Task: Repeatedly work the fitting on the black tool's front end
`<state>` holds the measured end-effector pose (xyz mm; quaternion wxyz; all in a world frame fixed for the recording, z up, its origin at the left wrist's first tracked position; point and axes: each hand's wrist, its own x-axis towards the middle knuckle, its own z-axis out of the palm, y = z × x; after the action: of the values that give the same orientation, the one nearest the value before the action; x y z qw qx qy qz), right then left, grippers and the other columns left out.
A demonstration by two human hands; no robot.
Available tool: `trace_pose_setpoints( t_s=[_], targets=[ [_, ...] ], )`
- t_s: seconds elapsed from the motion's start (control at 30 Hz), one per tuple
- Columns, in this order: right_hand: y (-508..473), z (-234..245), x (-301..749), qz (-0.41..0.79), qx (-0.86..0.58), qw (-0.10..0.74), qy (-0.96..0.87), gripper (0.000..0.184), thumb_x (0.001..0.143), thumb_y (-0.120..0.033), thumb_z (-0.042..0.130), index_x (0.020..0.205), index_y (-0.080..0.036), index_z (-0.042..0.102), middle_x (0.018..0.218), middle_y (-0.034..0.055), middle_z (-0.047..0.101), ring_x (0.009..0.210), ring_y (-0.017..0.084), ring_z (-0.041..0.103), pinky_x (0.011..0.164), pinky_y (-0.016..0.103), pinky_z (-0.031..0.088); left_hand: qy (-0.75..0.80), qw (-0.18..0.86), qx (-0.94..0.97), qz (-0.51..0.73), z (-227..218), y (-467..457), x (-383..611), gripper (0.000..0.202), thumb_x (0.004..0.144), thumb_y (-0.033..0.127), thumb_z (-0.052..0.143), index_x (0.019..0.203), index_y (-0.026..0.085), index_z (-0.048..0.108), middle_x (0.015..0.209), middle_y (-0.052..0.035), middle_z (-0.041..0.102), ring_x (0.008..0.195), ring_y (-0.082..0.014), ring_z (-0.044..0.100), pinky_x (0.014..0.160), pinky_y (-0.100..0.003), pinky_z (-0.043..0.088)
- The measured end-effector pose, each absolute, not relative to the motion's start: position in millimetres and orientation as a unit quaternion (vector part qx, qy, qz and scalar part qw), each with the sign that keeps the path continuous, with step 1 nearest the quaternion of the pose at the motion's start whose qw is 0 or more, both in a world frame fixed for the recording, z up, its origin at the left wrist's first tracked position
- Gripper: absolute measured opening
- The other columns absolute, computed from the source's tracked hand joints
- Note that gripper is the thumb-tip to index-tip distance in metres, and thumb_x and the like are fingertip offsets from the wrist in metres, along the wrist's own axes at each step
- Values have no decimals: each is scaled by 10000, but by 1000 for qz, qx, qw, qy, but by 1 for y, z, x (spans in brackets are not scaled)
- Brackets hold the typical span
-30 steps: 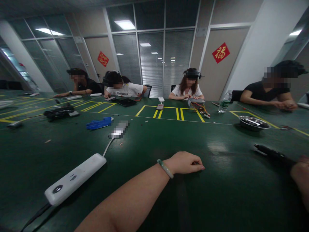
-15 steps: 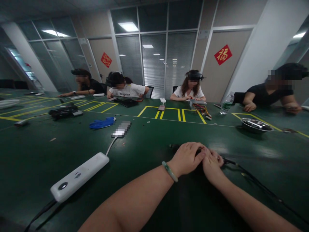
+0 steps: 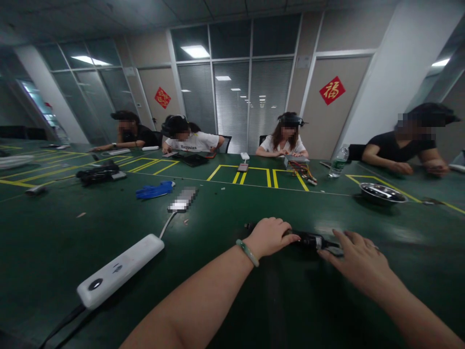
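Observation:
A long black bundle [image 3: 307,239], perhaps coiled cable, lies on the green table in front of me. My left hand [image 3: 269,236], with a jade-green bangle at its wrist, is closed round the bundle's left part; a dark tip sticks out beyond the knuckles. Over the right end, my right hand [image 3: 358,254] has its fingers apart, the thumb beside a greyish piece there. Whether the right fingertips touch the bundle I cannot tell. The bundle's exact kind is unclear, since my left hand covers part of it.
To the left lie a white power bank-like device [image 3: 121,269] cabled to a phone [image 3: 182,199], a blue glove [image 3: 155,190] and a black bundle [image 3: 100,173]. A metal bowl [image 3: 382,194] and a water bottle [image 3: 339,161] stand at the right. Several people sit opposite.
My right hand has moved right, away from my left hand, and its fingers have spread. More of the black bundle shows between them. The cable trailing right no longer shows.

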<state>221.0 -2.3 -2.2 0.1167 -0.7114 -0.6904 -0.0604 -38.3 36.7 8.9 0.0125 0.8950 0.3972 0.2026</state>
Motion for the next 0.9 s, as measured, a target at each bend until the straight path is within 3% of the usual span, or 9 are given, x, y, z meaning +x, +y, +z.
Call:
trace_pose_setpoints(
  t_s=[0.07, 0.13, 0.33, 0.6, 0.77, 0.9],
  targets=[
    [-3, -11, 247, -28, -725, 61, -686, 835, 681, -742, 551, 1296, -178, 549, 1224, 192, 522, 1111, 426, 500, 866, 560, 433, 394, 20, 900, 187, 9, 41, -42, 580, 895, 680, 313, 1010, 200, 617, 951, -55, 627, 906, -202, 583, 750, -305, 418],
    [-2, -17, 263, 21, -723, 38, -689, 724, 702, -678, 575, 1236, -190, 595, 1144, 172, 568, 1014, 379, 568, 817, 498, 471, 386, 35, 906, 169, 11, 44, -47, 602, 868, 712, 328, 971, 197, 624, 923, -50, 619, 890, -202, 579, 729, -300, 409],
    [6, -13, 254, 94, -683, 71, -721, 391, 837, -428, 503, 1154, -227, 613, 960, 93, 655, 855, 270, 633, 699, 377, 485, 416, 111, 895, 114, 21, 59, -79, 605, 826, 746, 383, 970, 213, 632, 926, -34, 621, 848, -199, 565, 669, -284, 374],
    [3, -5, 202, -2, -611, 115, -783, 277, 900, -242, 437, 1099, -281, 626, 1096, 49, 605, 943, 222, 585, 786, 345, 428, 434, 208, 876, 45, 39, 61, -110, 613, 799, 745, 432, 1028, 213, 633, 1014, -46, 624, 903, -204, 565, 740, -285, 408],
    [-5, 9, 198, 15, -634, 121, -764, 219, 891, -379, 517, 1020, -236, 623, 1049, 49, 598, 879, 193, 579, 709, 297, 413, 384, 125, 908, 109, 47, 45, -88, 593, 826, 677, 479, 1192, 215, 550, 1161, -66, 584, 1086, -234, 511, 890, -329, 404],
    [-20, 20, 202, 37, -657, 53, -751, 290, 833, -501, 584, 877, -216, 620, 890, 45, 615, 744, 194, 576, 603, 292, 365, 320, 38, 931, 170, 35, 28, -55, 501, 827, 500, 616, 1233, 230, 501, 1229, -55, 554, 1136, -232, 489, 969, -354, 375]
  ],
)
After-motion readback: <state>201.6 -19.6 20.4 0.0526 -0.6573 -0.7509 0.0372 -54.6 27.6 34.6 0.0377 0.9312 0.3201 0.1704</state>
